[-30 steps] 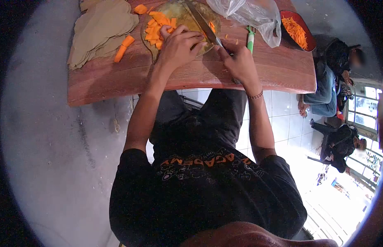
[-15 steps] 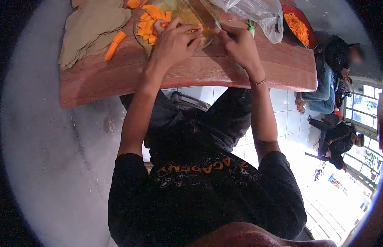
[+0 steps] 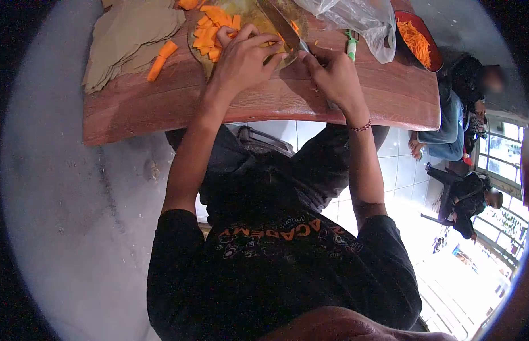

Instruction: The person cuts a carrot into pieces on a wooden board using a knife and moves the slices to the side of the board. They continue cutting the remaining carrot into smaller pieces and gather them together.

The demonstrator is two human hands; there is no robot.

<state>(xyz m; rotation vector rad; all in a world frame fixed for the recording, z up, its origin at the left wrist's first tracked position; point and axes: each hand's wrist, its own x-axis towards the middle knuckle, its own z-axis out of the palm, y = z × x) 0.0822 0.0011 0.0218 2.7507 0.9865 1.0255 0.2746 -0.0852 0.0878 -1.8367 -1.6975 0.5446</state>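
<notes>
My right hand (image 3: 337, 78) is wrapped round the handle of a knife (image 3: 283, 24), its blade slanting up and left over the round cutting board (image 3: 250, 12). Close to the left side of the blade, my left hand (image 3: 246, 57) rests on the board with bent fingers. Orange carrot shows at those fingertips, mostly hidden under the hand. A pile of cut carrot pieces (image 3: 209, 31) lies just beyond its knuckles. On the blade's right side is a small carrot piece (image 3: 295, 26).
Brown paper sheets (image 3: 131, 40) and a carrot chunk (image 3: 161, 61) lie at the left of the wooden table (image 3: 264, 102). On the right are a peeler (image 3: 351, 46), a clear plastic bag (image 3: 361, 23) and a red tray (image 3: 434, 61) of shredded carrot. Two people sit far right.
My right hand and the knife have shifted slightly toward me, and more of the blade shows. A small carrot piece now shows right of the blade. My left hand stays nearly in place.
</notes>
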